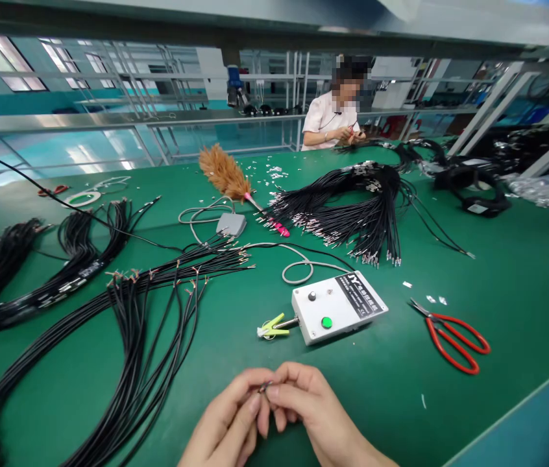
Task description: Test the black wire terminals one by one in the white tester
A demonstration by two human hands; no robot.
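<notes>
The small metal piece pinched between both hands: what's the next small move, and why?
Probably carry the small metal piece forward to the yellow clip on the white tester box. Left hand and right hand pinch it together at their fingertips, low and near the table's edge, and the clip lies straight ahead with bare green mat between. What the piece is cannot be told.

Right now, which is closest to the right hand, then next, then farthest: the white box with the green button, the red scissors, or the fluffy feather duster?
From the right hand:
1. White box, just beyond the hand, mid-table.
2. Red scissors, off to the right side.
3. Feather duster, far back and to the left, toward the seated person.
</notes>
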